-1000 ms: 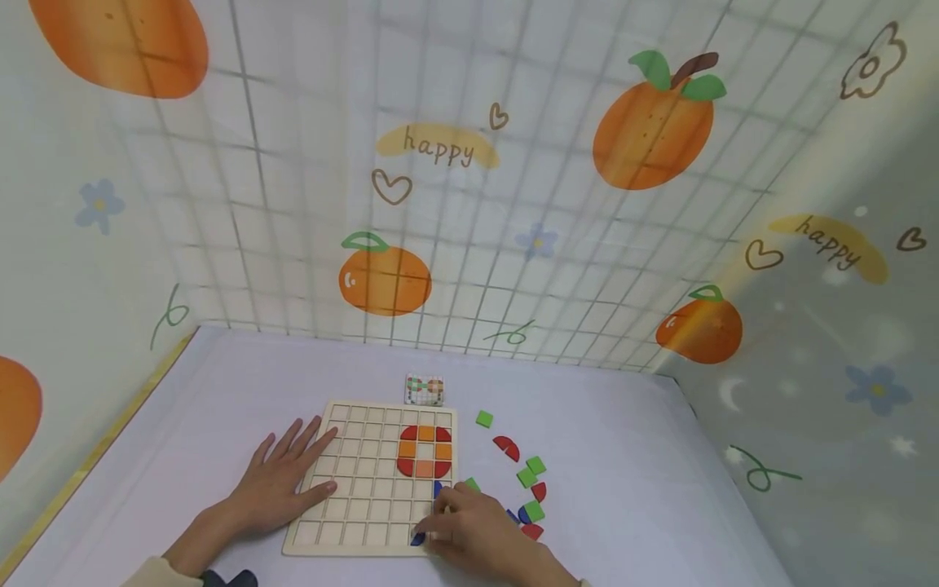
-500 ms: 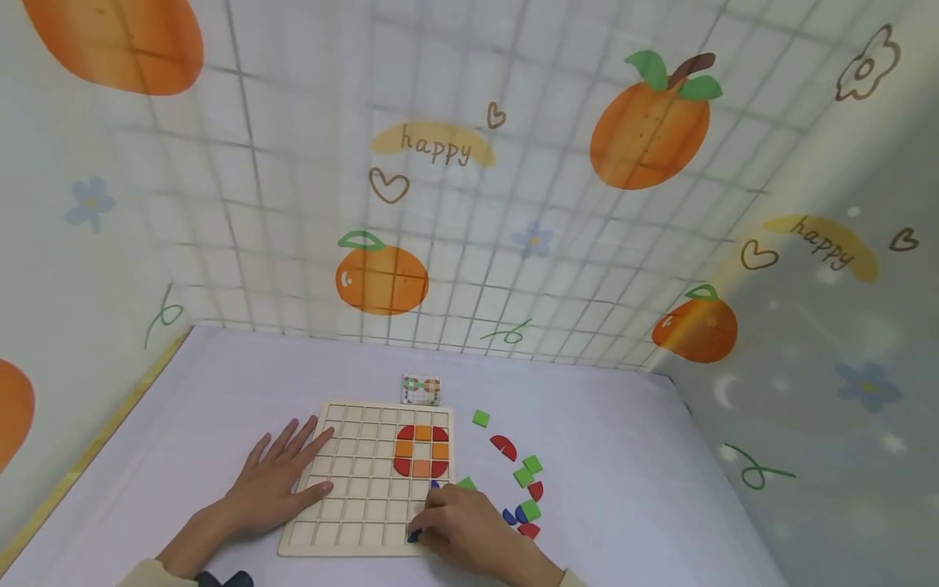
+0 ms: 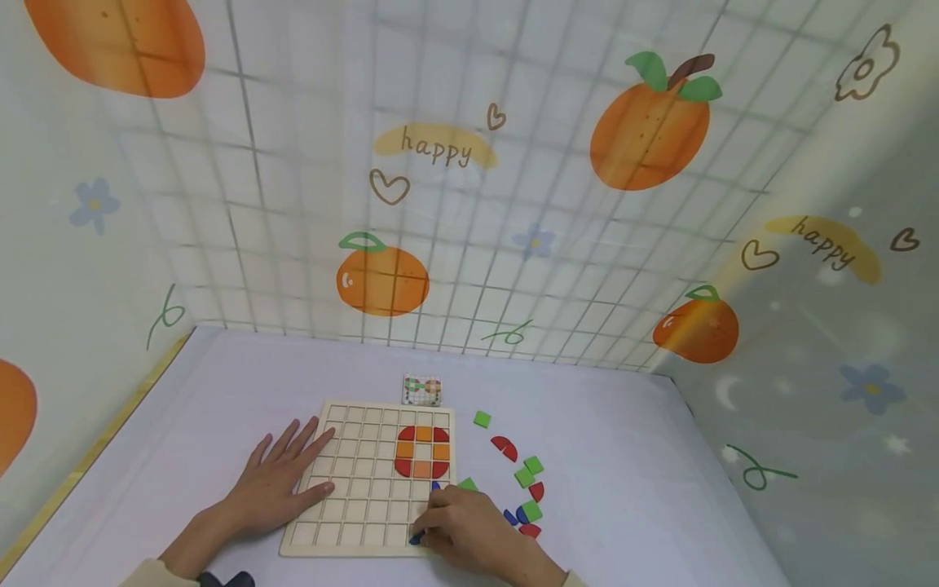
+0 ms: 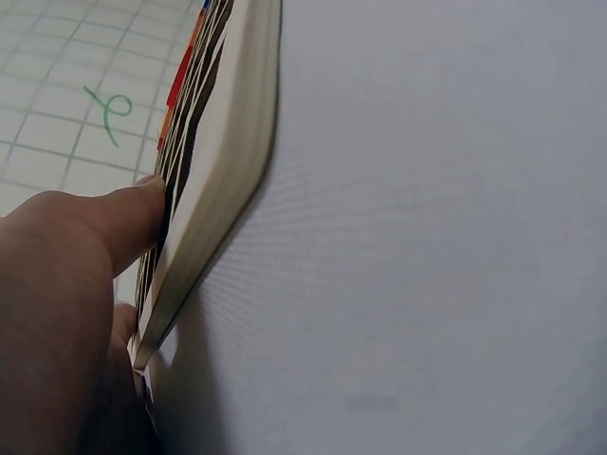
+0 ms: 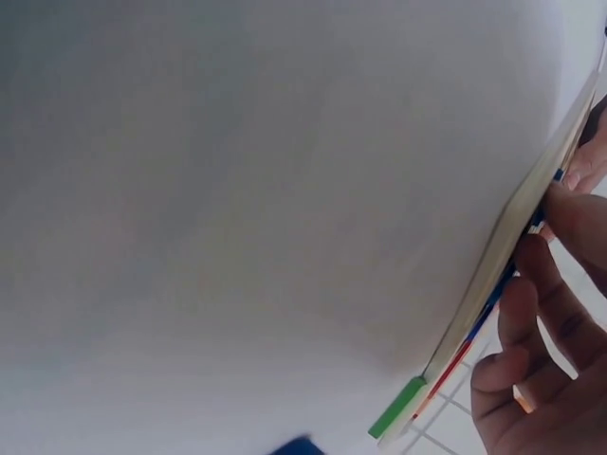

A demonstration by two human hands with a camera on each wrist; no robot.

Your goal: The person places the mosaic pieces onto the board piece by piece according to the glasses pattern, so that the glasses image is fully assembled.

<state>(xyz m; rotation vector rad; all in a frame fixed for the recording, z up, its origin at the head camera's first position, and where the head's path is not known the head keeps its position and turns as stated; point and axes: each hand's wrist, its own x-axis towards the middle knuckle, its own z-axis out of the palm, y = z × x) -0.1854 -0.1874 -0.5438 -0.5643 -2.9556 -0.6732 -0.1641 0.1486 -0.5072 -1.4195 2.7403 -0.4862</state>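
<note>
A wooden grid board (image 3: 359, 511) lies on the white table. My left hand (image 3: 273, 487) rests on its left edge with fingers spread; the left wrist view shows the thumb (image 4: 133, 218) at the board's side. With curled fingers, my right hand (image 3: 473, 528) pinches a small dark blue tile (image 3: 416, 539) at the front row, toward the right corner. The fingers hide most of that tile. Another blue tile (image 3: 436, 486) shows in the right column, just beyond the hand. Farther back on the board, red and orange tiles (image 3: 423, 434) form a ring.
A small pattern card (image 3: 422, 390) lies behind the board. To the right are loose tiles: several green squares (image 3: 532, 465), red rounded pieces (image 3: 504, 447) and blue rounded pieces (image 3: 510, 517). A green tile (image 3: 467, 485) lies by the board's right edge. A patterned curtain (image 3: 455, 269) hangs behind.
My right hand's fingers have drawn closer together over the front-row blue tile and cover more of it. A loose blue piece beside the hand shows more fully. The left hand stays put.
</note>
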